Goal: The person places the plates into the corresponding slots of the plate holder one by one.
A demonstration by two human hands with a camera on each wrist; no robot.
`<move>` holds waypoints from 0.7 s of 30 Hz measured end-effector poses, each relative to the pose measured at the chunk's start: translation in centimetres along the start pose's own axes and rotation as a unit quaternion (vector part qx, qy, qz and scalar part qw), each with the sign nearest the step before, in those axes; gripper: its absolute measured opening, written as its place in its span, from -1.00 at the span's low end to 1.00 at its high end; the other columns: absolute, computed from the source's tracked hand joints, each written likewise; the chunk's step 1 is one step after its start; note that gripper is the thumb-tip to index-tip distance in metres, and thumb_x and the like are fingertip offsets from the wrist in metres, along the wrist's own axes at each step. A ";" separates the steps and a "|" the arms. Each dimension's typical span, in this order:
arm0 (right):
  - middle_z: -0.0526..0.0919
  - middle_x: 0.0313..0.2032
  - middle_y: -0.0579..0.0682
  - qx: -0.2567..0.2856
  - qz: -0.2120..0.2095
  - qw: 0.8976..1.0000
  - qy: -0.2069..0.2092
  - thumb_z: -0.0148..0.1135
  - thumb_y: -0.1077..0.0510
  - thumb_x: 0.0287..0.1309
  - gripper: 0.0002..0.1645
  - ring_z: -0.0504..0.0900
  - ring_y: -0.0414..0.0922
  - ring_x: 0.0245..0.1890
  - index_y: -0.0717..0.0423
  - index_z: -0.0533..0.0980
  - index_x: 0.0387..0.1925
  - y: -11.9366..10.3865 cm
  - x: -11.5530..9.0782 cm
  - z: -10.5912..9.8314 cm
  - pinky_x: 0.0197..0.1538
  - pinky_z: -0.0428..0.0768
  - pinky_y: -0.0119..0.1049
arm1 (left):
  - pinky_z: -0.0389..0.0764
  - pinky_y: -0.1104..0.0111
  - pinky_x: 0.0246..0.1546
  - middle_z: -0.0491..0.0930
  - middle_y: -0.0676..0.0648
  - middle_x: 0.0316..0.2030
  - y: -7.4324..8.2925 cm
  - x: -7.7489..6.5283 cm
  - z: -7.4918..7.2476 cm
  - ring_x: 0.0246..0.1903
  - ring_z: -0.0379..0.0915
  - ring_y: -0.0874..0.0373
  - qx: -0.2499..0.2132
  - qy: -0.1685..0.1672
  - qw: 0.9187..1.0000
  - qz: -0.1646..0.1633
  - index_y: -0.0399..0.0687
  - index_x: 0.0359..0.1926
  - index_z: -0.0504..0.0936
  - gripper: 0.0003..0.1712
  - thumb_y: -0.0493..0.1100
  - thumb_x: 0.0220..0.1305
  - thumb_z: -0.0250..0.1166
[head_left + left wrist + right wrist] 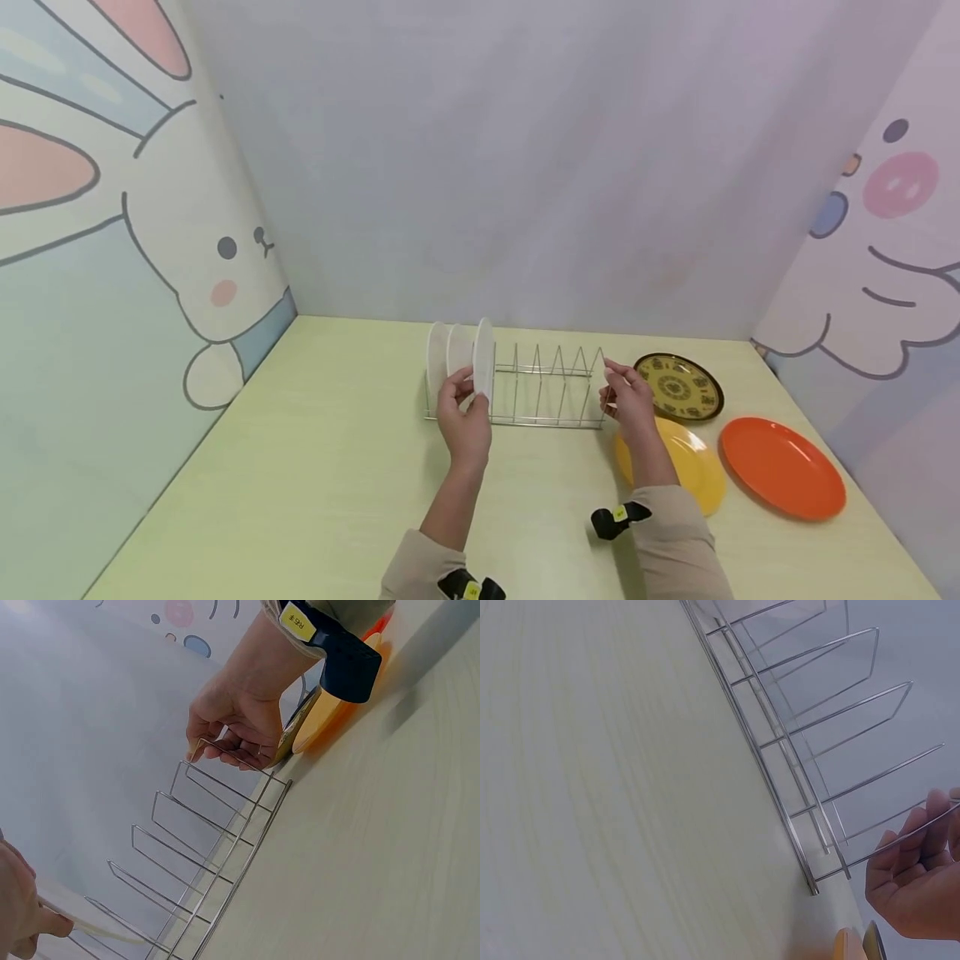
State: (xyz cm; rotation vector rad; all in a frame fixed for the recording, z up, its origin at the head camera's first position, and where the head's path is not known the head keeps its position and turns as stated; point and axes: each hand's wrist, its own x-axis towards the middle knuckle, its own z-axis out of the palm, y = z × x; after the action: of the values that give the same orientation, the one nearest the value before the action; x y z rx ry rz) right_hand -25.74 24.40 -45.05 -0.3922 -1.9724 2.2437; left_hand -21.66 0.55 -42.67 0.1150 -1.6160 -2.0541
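Left fingers pinch a white plate upright at the rack; right fingers grip the rack's end wire.
The left hand (465, 427) holds the white plate (484, 354) by its near edge, in the left half of the wire rack (547, 426); the right hand (632, 402) has the rack's right end. The plate looks stiff, smooth, probably light and perhaps breakable, so its rim seems the best hold. Count: one rack; three white plates, two standing at its left end; right of it, one patterned plate (678, 387), one yellow plate (690, 467) and, farthest, one orange plate (783, 468).
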 end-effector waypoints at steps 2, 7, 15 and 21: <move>0.45 -0.55 -0.05 -0.002 0.000 1.000 -0.001 0.06 0.01 0.32 -0.61 0.44 -0.20 -0.54 -0.04 0.42 0.14 0.0 0.0 0.0 -0.40 0.48 -0.31 | 0.53 0.31 -0.24 0.39 -0.38 -0.22 -0.2 0.0 0.1 -0.11 0.35 -0.25 0.009 -0.004 1.000 -0.004 -0.36 -0.04 0.51 -0.54 -0.63 -0.01 0.05; 0.45 -0.56 -0.06 -0.003 0.001 1.000 -0.003 0.06 0.01 0.32 -0.66 0.45 -0.19 -0.55 -0.08 0.44 0.09 0.1 -0.2 -0.1 -0.37 0.49 -0.27 | 0.55 0.30 -0.24 0.41 -0.36 -0.23 -0.9 0.3 0.2 -0.13 0.37 -0.23 0.025 -0.008 1.000 -0.015 -0.34 -0.04 0.52 -0.55 -0.63 0.01 0.09; 0.46 -0.56 -0.05 0.005 -0.004 1.000 0.001 0.05 0.03 0.32 -0.68 0.45 -0.19 -0.55 -0.08 0.45 0.08 0.2 -0.3 -0.1 -0.40 0.48 -0.30 | 0.57 0.29 -0.24 0.45 -0.25 -0.28 -1.6 0.5 0.1 -0.20 0.42 -0.12 0.062 -0.008 0.998 -0.012 -0.30 -0.07 0.55 -0.57 -0.62 0.00 0.15; 0.46 -0.56 -0.06 0.006 -0.009 1.000 -0.002 0.04 0.03 0.33 -0.65 0.45 -0.20 -0.55 -0.05 0.43 0.11 0.0 -0.3 -0.2 -0.37 0.48 -0.28 | 0.60 0.23 -0.33 0.52 -0.25 -0.38 -2.0 1.0 -0.3 -0.34 0.54 -0.05 0.143 0.004 0.987 0.069 -0.31 -0.12 0.59 -0.59 -0.61 -0.05 0.25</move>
State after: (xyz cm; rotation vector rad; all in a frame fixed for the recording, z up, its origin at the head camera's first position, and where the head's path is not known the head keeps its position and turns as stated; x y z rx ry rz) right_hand -25.41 24.47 -45.01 -0.3672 -1.9552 2.2464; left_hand -23.05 0.13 -44.33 0.1075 -1.8512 -1.7079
